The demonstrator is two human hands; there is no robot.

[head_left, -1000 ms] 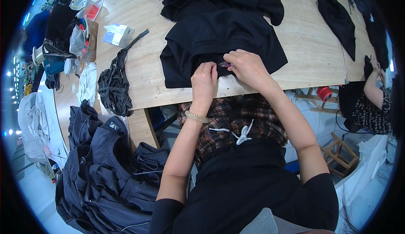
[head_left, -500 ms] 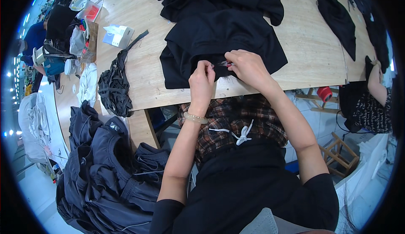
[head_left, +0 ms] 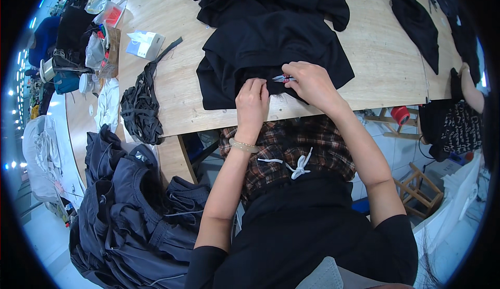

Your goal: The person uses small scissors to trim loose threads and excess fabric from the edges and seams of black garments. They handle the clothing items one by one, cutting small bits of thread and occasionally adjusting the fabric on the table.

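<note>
And here at the near edge of the counter (head_left: 385,75), the black garment (head_left: 281,39) is laid out, its near opening worked by two hands. By the left hand (head_left: 251,104), the cloth is pinched at that opening, the fingers (head_left: 255,84) clamped together on it. On the right, a small pair of snips (head_left: 282,78) is gripped, the right hand's (head_left: 312,84) fingers closed around its red handle, the silvery blades pointed left over the black fabric, just beside the left fingertips. Off to the left, a tangle of dark strips (head_left: 140,106) is seen, a tissue box (head_left: 146,45) set beyond it. Near left, dark garments (head_left: 130,216) are heaped; far right, a black cloth piece (head_left: 416,31) is laid flat.
</note>
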